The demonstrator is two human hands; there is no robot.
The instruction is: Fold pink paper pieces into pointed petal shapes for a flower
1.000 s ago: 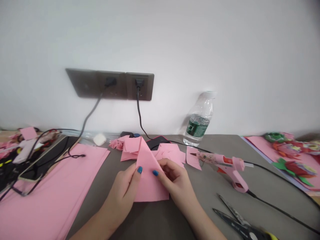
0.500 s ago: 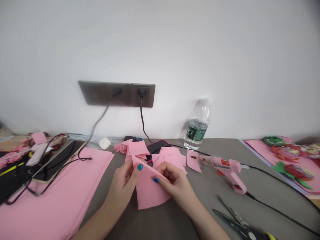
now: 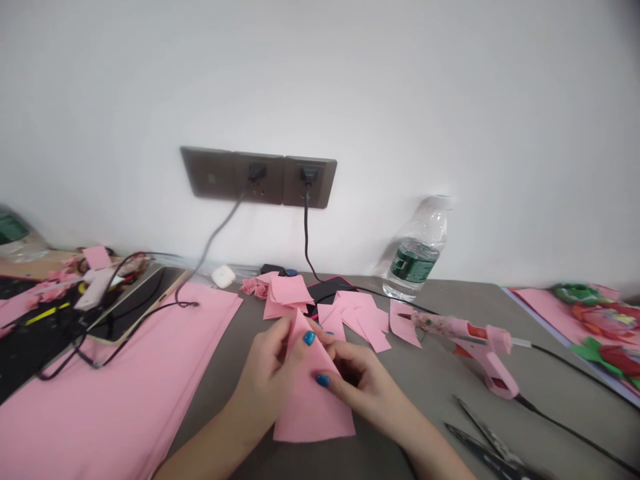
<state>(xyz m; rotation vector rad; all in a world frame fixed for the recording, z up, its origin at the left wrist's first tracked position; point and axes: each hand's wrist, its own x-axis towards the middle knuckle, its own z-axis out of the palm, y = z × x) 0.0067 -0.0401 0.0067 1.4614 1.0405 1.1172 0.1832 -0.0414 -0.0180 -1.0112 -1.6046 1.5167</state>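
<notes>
Between my two hands is a sheet of pink paper (image 3: 313, 413), bent to a narrow point at the top and wider at the bottom. My left hand (image 3: 275, 363) pinches its upper left side, with the blue-nailed thumb lying on the front. On the right edge my right hand (image 3: 363, 377) grips the paper, thumb in front and fingers curled behind. Just beyond the hands lie several small pink paper pieces (image 3: 355, 313) and a stack of pink squares (image 3: 289, 291). Some fingertips are hidden behind the paper.
To the right are a pink glue gun (image 3: 480, 343) with its cord and open scissors (image 3: 487, 440). A water bottle (image 3: 415, 257) leans on the wall. Large pink sheets (image 3: 125, 380), a phone (image 3: 137, 303) and loose cables lie left. Paper flowers (image 3: 607, 320) sit far right.
The pink paper has become narrower and more upright, its right edge drawn inward by my right hand. The camera view has shifted, so the surroundings appear farther right.
</notes>
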